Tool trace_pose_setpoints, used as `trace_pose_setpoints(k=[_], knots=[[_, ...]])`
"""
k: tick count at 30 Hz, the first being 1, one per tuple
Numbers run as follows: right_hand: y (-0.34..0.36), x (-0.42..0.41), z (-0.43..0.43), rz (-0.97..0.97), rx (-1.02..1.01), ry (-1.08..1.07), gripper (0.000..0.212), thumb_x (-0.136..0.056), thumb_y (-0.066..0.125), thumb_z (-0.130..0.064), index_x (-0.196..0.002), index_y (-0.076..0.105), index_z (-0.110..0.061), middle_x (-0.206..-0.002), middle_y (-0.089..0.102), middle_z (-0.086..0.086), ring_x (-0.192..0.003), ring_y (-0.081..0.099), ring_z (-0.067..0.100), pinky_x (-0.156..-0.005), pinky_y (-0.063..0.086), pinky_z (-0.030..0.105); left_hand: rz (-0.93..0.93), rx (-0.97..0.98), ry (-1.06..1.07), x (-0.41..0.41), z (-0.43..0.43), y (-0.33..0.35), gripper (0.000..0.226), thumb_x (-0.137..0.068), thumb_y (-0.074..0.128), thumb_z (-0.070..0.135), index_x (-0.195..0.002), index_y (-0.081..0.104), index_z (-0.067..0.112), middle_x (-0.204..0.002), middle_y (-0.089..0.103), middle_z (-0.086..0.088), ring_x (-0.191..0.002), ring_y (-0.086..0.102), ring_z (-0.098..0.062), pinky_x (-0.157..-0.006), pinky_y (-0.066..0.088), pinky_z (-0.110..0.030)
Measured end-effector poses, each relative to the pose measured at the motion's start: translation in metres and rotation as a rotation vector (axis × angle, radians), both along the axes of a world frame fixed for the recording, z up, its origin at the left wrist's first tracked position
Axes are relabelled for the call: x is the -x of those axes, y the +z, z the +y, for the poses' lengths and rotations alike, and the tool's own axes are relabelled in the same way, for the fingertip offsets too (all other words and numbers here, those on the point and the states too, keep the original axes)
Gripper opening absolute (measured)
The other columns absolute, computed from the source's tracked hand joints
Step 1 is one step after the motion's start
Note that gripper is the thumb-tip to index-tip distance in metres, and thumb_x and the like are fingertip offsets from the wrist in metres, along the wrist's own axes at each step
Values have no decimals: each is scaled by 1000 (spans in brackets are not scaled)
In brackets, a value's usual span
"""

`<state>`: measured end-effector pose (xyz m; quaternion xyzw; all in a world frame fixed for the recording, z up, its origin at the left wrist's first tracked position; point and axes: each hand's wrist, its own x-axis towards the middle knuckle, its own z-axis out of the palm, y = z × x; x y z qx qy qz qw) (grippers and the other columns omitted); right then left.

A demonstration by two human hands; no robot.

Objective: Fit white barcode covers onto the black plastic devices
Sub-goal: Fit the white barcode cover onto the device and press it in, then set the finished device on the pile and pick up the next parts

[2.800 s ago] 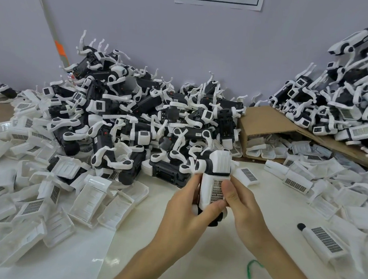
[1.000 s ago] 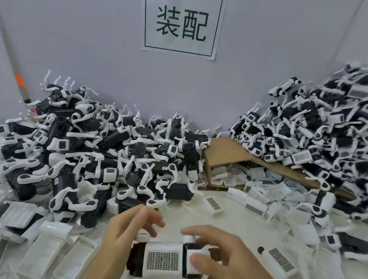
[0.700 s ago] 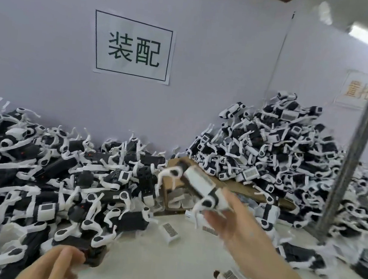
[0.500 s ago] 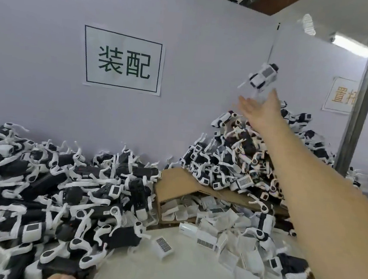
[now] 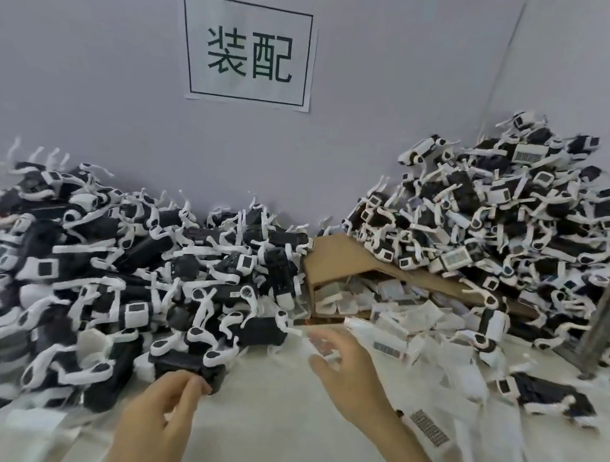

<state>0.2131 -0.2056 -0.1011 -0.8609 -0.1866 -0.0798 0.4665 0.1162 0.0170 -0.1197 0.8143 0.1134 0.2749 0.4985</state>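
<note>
a: what was the left grip (image 5: 164, 403) doing?
b: its fingers were curled round the near edge of a black device (image 5: 186, 363) at the foot of the left heap (image 5: 137, 252), which rose just beyond that grip. i'd judge it took the nearest one because that could be pulled free without upsetting the rest.
a: and the right grip (image 5: 348, 365)?
b: spread, holding nothing, fingers loose. it hovered over a white barcode cover (image 5: 322, 344) lying label-up on the counter (image 5: 276, 433), just under its fingertips. blur kept me from telling whether they touched it.
a: why there?
b: more loose covers (image 5: 399, 314) spilled from the cardboard box (image 5: 345, 257) just beyond that grip, so the supply sat within easy reach. my guess was that one grip fetched the body while the other fetched the cover, to join them over the counter between the two grips.
a: and the other pile?
b: well to the right of the right grip, the right heap (image 5: 502, 212) showed devices with barcode faces. they were likely finished ones, kept apart from the lot awaiting covers.
a: any risk?
b: the tangled white straps might have dragged neighbours along with the device.
</note>
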Motion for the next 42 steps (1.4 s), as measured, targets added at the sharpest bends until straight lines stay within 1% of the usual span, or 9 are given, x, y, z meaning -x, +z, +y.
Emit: trace_pose_setpoints(k=[4,7,13,16,20,25,32,36,42], knots=[[-42,5,2,51,198,-13,33,-96,60,-23,-127,55,-35,-134,49,-17,-124,49,3,-104,34,19,-59,-94,4,-1,3,-6,33,-90,67,1,-71,70,28,-72,66,24,-78,62,-1,-68,42,-12],[-47,4,8,-3,350,-30,45,-95,60,-34,-138,47,-35,-142,44,-17,-129,45,5,-103,28,27,-62,-132,-6,-3,2,-9,29,-89,68,1,-79,67,29,-84,66,27,-83,61,3,-71,41,-6],[-31,-10,33,-137,177,-150,44,-91,67,-29,-133,54,-26,-134,54,-10,-118,54,12,-102,38,37,3,-92,-50,0,3,-13,30,-91,65,2,-88,65,32,-90,69,13,-86,61,4,-70,39,-6],[-16,-31,52,-41,87,-134,46,-90,68,-28,-134,54,-24,-133,56,-9,-123,52,13,-106,39,42,27,-113,-61,0,2,-15,31,-91,64,4,-90,63,35,-97,67,15,-85,61,4,-69,39,-5],[-5,-59,67,99,64,-86,41,-94,65,-20,-135,58,-17,-133,63,0,-121,57,17,-93,42,24,32,-112,-70,-1,2,-15,31,-92,63,5,-90,63,36,-99,66,15,-85,61,3,-69,40,-7],[-7,-50,52,-143,67,-169,10,-94,68,-20,-101,73,-17,-96,73,-6,-86,63,8,-68,39,5,57,-110,-64,-1,2,-16,27,-93,62,7,-88,64,34,-97,65,15,-82,60,3,-67,40,-7],[-6,-11,15,-442,12,-236,14,-85,79,-16,-75,70,-17,-66,62,-19,-60,59,6,-64,45,20,137,-141,-26,-3,3,-17,23,-94,61,16,-78,65,33,-81,67,18,-67,60,-4,-57,42,-23],[-10,-1,21,-356,-157,-275,16,-89,75,-19,-75,67,-23,-67,67,-16,-67,64,4,-56,47,19,175,-137,-56,0,0,-17,22,-93,61,17,-77,64,32,-70,66,19,-46,48,-8,-53,42,-31],[-11,10,27,-232,-240,-205,24,-91,70,-21,-68,64,-18,-60,63,-11,-56,58,6,-53,40,12,193,-203,-162,2,-5,-17,24,-92,60,16,-77,64,35,-71,68,17,-54,53,-8,-55,42,-25]])
